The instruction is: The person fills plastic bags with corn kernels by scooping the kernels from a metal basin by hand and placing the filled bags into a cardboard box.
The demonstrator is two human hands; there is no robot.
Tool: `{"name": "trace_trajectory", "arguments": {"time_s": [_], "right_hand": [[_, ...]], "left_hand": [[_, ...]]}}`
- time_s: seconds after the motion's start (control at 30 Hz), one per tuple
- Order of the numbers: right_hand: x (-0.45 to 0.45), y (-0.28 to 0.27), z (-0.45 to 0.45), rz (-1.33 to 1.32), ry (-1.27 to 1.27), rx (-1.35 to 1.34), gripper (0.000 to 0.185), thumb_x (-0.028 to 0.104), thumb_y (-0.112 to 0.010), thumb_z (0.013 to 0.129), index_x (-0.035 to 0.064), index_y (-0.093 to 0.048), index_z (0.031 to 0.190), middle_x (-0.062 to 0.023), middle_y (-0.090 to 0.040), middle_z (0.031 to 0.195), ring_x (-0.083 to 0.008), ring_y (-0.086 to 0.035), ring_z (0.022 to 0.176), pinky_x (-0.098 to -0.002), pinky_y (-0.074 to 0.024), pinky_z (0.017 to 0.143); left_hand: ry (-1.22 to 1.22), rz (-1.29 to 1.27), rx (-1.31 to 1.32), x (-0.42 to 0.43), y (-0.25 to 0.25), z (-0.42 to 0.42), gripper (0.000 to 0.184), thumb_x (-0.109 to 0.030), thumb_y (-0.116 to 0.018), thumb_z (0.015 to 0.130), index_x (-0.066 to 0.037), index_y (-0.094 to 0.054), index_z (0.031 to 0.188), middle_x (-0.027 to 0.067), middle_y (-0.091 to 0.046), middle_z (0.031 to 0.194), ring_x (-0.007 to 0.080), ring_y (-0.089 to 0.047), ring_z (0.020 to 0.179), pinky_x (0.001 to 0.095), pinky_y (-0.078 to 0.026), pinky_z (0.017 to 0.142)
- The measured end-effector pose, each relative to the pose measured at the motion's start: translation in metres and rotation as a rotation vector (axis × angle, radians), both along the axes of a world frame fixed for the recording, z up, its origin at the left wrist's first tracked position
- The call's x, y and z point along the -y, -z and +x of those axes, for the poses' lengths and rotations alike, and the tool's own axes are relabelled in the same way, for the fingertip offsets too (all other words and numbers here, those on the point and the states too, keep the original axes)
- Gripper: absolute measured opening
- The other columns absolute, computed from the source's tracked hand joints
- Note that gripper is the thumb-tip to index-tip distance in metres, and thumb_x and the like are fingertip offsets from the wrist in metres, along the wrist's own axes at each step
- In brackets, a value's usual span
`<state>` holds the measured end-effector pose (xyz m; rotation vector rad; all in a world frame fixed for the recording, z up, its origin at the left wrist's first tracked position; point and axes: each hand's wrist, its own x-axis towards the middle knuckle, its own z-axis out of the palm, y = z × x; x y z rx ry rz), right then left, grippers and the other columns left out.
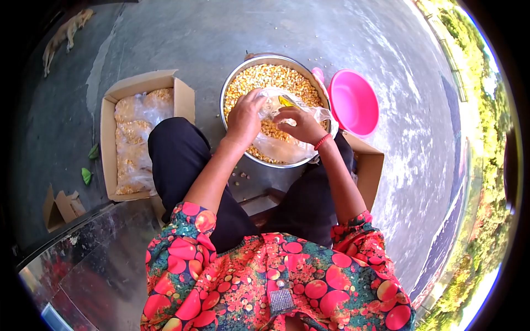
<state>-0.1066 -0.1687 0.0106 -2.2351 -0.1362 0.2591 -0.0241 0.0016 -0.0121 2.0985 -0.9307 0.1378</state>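
Observation:
A round metal basin [223, 99] full of yellow corn kernels [270, 77] stands between my knees. Over the kernels lies a clear plastic bag [284, 150] with a yellow mark near its upper part. My left hand [244, 120] is closed on the bag's left edge, its fingertips partly hidden. From the right, my right hand [303, 127] pinches the bag with curled fingers, a red bracelet on its wrist. Corn shows through the bag below my hands.
A cardboard box [109, 149] with corn-filled plastic bags [132, 132] stands at left. A pink tub [353, 102] sits right of the basin, above another cardboard box [369, 165]. A dog [66, 33] lies at far left. Green leaves [86, 175] and scattered kernels are on the floor.

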Motion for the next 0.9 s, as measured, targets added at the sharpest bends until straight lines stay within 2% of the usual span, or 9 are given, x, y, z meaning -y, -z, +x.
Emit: {"name": "trace_trajectory", "arguments": {"time_s": [0.07, 0.23, 0.33, 0.47, 0.53, 0.6, 0.63, 0.73, 0.9], "right_hand": [[0.0, 0.004, -0.005, -0.34, 0.106, 0.178, 0.031, 0.013, -0.061, 0.074, 0.0098, -0.058, 0.104, -0.0141, -0.056, 0.103, -0.0298, -0.052, 0.1, -0.0367, -0.0388, 0.089], [-0.002, 0.012, -0.004, -0.433, 0.252, 0.224, 0.06, 0.015, -0.062, 0.071, 0.0067, -0.038, 0.125, -0.0183, -0.04, 0.122, -0.0334, -0.039, 0.114, -0.0399, -0.0352, 0.093], [-0.006, 0.017, -0.002, -0.558, 0.264, 0.098, 0.061, 0.017, -0.057, 0.072, 0.005, -0.033, 0.127, -0.02, -0.043, 0.119, -0.0379, -0.041, 0.111, -0.0413, -0.0341, 0.094], [-0.002, 0.026, -0.007, -0.507, 0.132, -0.021, 0.044, 0.02, -0.057, 0.072, 0.007, -0.05, 0.114, -0.0192, -0.051, 0.111, -0.0348, -0.049, 0.104, -0.0403, -0.0391, 0.088], [-0.002, 0.015, -0.003, -0.358, 0.23, 0.031, 0.02, 0.018, -0.057, 0.075, 0.0075, -0.063, 0.091, -0.0136, -0.063, 0.082, -0.0267, -0.062, 0.073, -0.0365, -0.0482, 0.068], [-0.007, -0.006, 0.009, -0.135, 0.332, 0.104, 0.015, 0.016, -0.057, 0.076, 0.0054, -0.063, 0.084, -0.0118, -0.063, 0.072, -0.0231, -0.062, 0.063, -0.0321, -0.048, 0.059], [-0.007, -0.013, 0.017, -0.102, 0.367, 0.076, 0.014, 0.011, -0.056, 0.08, 0.0008, -0.062, 0.087, -0.0073, -0.062, 0.073, -0.0086, -0.057, 0.065, -0.0241, -0.045, 0.059], [-0.004, -0.01, 0.047, -0.07, 0.401, 0.247, 0.013, 0.015, -0.057, 0.078, 0.005, -0.063, 0.084, -0.0113, -0.062, 0.07, -0.0195, -0.06, 0.06, -0.0293, -0.047, 0.056], [-0.008, 0.037, 0.091, -0.336, 0.258, 0.235, 0.034, 0.023, -0.059, 0.075, 0.0152, -0.056, 0.108, -0.0158, -0.051, 0.109, -0.0328, -0.051, 0.098, -0.0399, -0.0421, 0.085]], "left_hand": [[0.01, 0.008, -0.024, -0.001, 0.001, 0.0, 0.037, 0.008, -0.048, 0.067, -0.003, -0.059, 0.101, 0.0101, -0.051, 0.115, 0.0271, -0.052, 0.098, 0.0345, -0.044, 0.084], [0.026, -0.022, -0.144, 0.001, 0.002, -0.002, 0.038, 0.008, -0.048, 0.067, -0.004, -0.06, 0.101, 0.0099, -0.05, 0.117, 0.0272, -0.052, 0.099, 0.0343, -0.043, 0.086], [0.053, -0.028, -0.086, 0.001, 0.004, -0.002, 0.036, 0.007, -0.047, 0.068, -0.006, -0.063, 0.097, 0.0103, -0.052, 0.114, 0.0276, -0.053, 0.097, 0.0338, -0.043, 0.086], [0.122, 0.15, -0.174, -0.002, 0.001, -0.004, 0.031, 0.003, -0.049, 0.071, -0.008, -0.065, 0.095, 0.0136, -0.057, 0.107, 0.0296, -0.055, 0.096, 0.0359, -0.044, 0.084], [0.133, 0.216, -0.259, -0.003, 0.003, -0.005, 0.028, 0.0, -0.052, 0.071, -0.007, -0.065, 0.094, 0.0142, -0.058, 0.102, 0.0303, -0.056, 0.092, 0.0367, -0.044, 0.082], [0.193, 0.203, -0.275, -0.003, 0.011, -0.007, 0.024, -0.005, -0.056, 0.07, -0.006, -0.065, 0.092, 0.0155, -0.059, 0.095, 0.0316, -0.056, 0.087, 0.0381, -0.045, 0.079], [0.22, 0.189, -0.266, -0.002, 0.013, -0.007, 0.022, -0.006, -0.057, 0.07, -0.006, -0.065, 0.091, 0.0166, -0.059, 0.092, 0.0317, -0.056, 0.086, 0.039, -0.044, 0.077], [0.239, 0.252, -0.267, -0.002, 0.009, -0.008, 0.022, -0.008, -0.057, 0.071, -0.006, -0.065, 0.091, 0.0172, -0.059, 0.089, 0.032, -0.057, 0.085, 0.0393, -0.045, 0.076], [0.287, 0.383, -0.356, -0.001, 0.007, -0.009, 0.022, -0.011, -0.057, 0.071, -0.008, -0.065, 0.092, 0.0169, -0.059, 0.087, 0.032, -0.057, 0.085, 0.0397, -0.044, 0.076]]}}
